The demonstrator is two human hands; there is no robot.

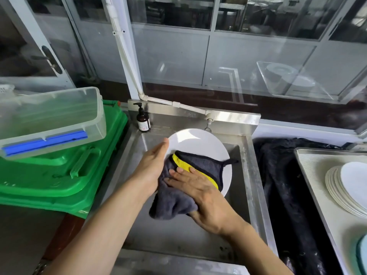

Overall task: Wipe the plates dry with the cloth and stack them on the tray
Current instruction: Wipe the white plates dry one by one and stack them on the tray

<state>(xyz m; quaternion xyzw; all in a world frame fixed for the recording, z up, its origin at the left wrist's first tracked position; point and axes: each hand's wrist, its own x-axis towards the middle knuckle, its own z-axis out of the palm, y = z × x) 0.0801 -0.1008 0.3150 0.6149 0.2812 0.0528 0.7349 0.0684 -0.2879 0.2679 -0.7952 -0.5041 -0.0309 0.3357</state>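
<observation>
Right grip (pixel 195 187) flat, pressing cloth (pixel 178 193) onto plate (pixel 198 143); left grip (pixel 153 165) seemingly spread behind rim.

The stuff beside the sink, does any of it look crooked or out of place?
Yes. On the left, the clear plastic container sits tilted on the green crates, one end higher than the other. On the right, the plate stack on the tray is fanned out, not squared up.

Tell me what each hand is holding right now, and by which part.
The left hand supports the white plate at its left rim, over the sink. The right hand presses the grey cloth flat against the plate's face, fingers straight.
</observation>
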